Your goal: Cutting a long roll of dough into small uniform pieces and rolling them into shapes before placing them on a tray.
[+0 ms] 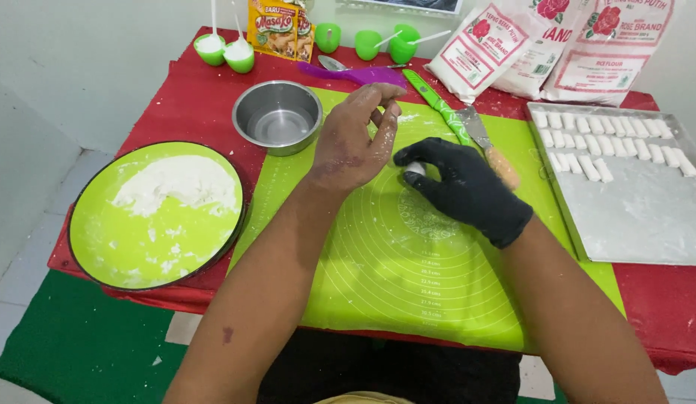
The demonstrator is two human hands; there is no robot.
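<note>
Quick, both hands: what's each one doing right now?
Left hand: bare, floury, fingertips pinched together above the green mat, nothing visibly held.
Right hand: black glove, closed on a small white dough piece.

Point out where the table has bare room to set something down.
Free: the near half of the green mat below both hands, and the tray in front of its dough pieces. Crowded: the far edge, with cups, flour bags and utensils.
</note>
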